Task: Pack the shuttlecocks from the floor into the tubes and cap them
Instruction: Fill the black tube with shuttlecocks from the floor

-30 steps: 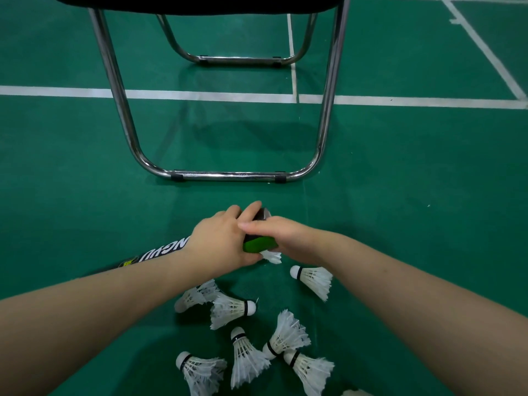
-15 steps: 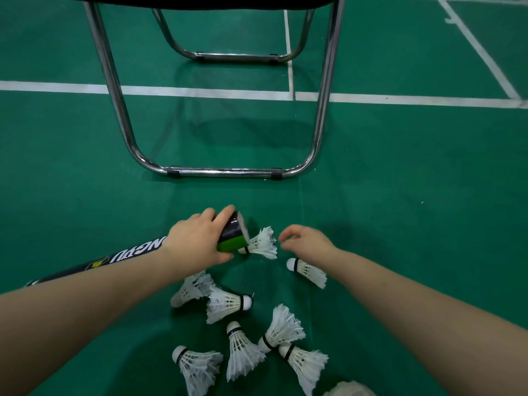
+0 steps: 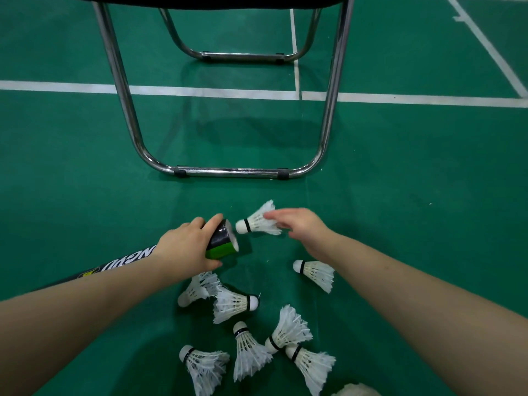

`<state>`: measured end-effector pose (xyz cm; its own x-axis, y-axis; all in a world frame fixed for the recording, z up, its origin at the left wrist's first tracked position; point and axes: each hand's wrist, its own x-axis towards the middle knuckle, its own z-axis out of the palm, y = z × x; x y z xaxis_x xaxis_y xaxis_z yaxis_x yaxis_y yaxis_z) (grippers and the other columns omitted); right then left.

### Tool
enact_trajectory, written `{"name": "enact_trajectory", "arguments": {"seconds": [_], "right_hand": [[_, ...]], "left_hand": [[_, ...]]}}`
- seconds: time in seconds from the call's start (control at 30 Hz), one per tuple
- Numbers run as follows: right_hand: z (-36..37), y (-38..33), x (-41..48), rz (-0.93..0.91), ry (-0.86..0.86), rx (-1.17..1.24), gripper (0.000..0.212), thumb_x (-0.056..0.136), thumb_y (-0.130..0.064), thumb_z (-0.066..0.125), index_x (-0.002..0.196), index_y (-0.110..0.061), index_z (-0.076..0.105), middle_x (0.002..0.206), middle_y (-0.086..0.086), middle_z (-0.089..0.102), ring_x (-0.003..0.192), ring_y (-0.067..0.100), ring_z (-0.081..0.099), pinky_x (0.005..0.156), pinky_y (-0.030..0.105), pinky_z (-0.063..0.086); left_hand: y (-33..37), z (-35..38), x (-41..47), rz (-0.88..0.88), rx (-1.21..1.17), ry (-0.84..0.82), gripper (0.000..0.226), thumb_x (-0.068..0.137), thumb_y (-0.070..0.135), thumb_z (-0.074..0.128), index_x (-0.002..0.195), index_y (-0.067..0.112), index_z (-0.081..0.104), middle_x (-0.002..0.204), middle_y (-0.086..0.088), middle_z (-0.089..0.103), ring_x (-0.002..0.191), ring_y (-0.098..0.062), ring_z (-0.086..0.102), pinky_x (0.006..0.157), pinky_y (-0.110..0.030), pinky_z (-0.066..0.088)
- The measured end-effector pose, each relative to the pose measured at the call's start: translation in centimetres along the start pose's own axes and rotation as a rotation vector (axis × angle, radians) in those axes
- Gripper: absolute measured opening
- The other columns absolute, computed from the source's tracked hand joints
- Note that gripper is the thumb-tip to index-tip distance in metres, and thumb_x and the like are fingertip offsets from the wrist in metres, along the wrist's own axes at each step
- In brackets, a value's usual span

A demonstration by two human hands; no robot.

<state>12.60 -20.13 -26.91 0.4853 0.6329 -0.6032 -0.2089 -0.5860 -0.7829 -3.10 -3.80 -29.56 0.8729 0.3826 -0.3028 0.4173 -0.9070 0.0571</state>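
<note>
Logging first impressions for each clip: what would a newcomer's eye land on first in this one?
Probably the two bare arms meeting at centre: the left hand grips the open end of a black and green shuttlecock tube, while the right hand holds a white shuttlecock, cork first, just off its mouth. Next, the loose shuttlecocks scattered on the green court floor below, then the chrome chair frame beyond.

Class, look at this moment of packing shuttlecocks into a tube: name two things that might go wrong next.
1. The right hand pinches its shuttlecock by the feathers, so pushing it into the tube may crush them.
2. The cork tip sits just outside the tube's rim; slightly misaligned, it may catch there.
</note>
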Motion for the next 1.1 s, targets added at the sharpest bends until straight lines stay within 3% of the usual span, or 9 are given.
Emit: {"name": "enact_trajectory", "arguments": {"seconds": [0.17,0.4,0.57,0.63,0.7,0.8,0.93,1.0,1.1], "right_hand": [[0.3,-1.2,-1.1,-0.157,-0.042,0.026,0.027,0.094,-0.010,0.046,0.112,-0.010,0.066,0.108,-0.004,0.061,0.103,0.015,0.054,0.101,0.029,0.038],[0.0,-1.4,-1.2,-0.173,-0.034,-0.039,0.028,0.095,-0.012,0.045,0.114,-0.010,0.065,0.121,0.003,0.062,0.111,0.015,0.054,0.098,0.023,0.037],[2.4,-1.7,-1.9,-0.106,-0.208,0.000,0.023,0.096,-0.025,0.046,0.117,-0.017,0.051,0.100,-0.001,0.058,0.090,0.012,0.053,0.078,0.019,0.042],[2.7,-1.7,-2.1,-0.103,-0.172,-0.025,0.022,0.095,-0.034,0.046,0.111,-0.020,0.042,0.089,-0.005,0.051,0.076,0.005,0.046,0.067,0.020,0.036],[2.4,-1.6,-2.4,-0.106,-0.125,-0.069,0.023,0.094,-0.041,0.044,0.108,-0.023,0.037,0.095,-0.004,0.050,0.076,0.001,0.044,0.063,0.019,0.033],[1.9,-1.3,-2.8,-0.099,-0.126,-0.074,0.030,0.095,-0.041,0.042,0.119,-0.027,0.032,0.114,0.002,0.052,0.097,0.008,0.048,0.070,0.014,0.034],[1.5,0.3,-2.7,-0.102,-0.169,-0.076,0.072,0.093,-0.043,0.047,0.149,-0.024,0.004,0.143,0.007,0.040,0.131,0.017,0.037,0.106,0.025,0.027],[0.6,0.8,-2.7,-0.136,-0.094,-0.031,0.072,0.092,-0.040,0.051,0.149,-0.024,0.009,0.133,0.008,0.052,0.123,0.019,0.048,0.106,0.031,0.034],[-2.2,1.6,-2.6,-0.144,0.192,-0.015,0.054,0.092,-0.036,0.050,0.141,-0.023,0.030,0.090,0.001,0.066,0.083,0.016,0.063,0.081,0.033,0.049]], "left_hand": [[0.1,-0.6,0.1,-0.007,-0.025,0.017,0.094,0.073,0.061,0.063,0.144,0.030,0.010,0.115,0.001,0.049,0.100,-0.020,0.054,0.072,-0.033,0.051],[1.5,-1.1,-0.3,-0.003,-0.044,0.018,0.096,0.074,0.061,0.063,0.145,0.030,0.007,0.117,0.001,0.048,0.102,-0.020,0.053,0.074,-0.033,0.051],[3.8,-1.9,-0.3,0.045,-0.054,0.047,0.094,0.073,0.060,0.063,0.145,0.030,0.011,0.116,0.001,0.049,0.104,-0.020,0.054,0.077,-0.034,0.050],[4.9,-2.3,-0.1,0.057,-0.078,0.067,0.090,0.074,0.057,0.064,0.144,0.030,0.016,0.113,0.001,0.049,0.104,-0.021,0.053,0.077,-0.034,0.049],[5.7,-2.6,0.2,0.067,-0.094,0.081,0.090,0.073,0.056,0.065,0.145,0.031,0.017,0.114,0.001,0.049,0.104,-0.021,0.054,0.078,-0.035,0.050],[6.3,-2.8,0.4,0.072,-0.103,0.087,0.091,0.072,0.056,0.065,0.145,0.033,0.015,0.111,0.002,0.049,0.102,-0.020,0.054,0.076,-0.033,0.049],[7.9,-2.7,0.4,0.125,-0.102,0.084,0.091,0.072,0.055,0.066,0.143,0.033,0.014,0.108,0.001,0.049,0.101,-0.021,0.054,0.076,-0.033,0.048],[8.7,-2.6,0.6,0.158,-0.075,0.093,0.089,0.073,0.056,0.065,0.143,0.032,0.014,0.113,0.000,0.048,0.106,-0.022,0.053,0.080,-0.035,0.048],[9.3,-2.3,1.0,0.174,-0.034,0.095,0.090,0.075,0.059,0.062,0.143,0.029,0.012,0.121,-0.002,0.047,0.110,-0.024,0.051,0.081,-0.035,0.047]]}}
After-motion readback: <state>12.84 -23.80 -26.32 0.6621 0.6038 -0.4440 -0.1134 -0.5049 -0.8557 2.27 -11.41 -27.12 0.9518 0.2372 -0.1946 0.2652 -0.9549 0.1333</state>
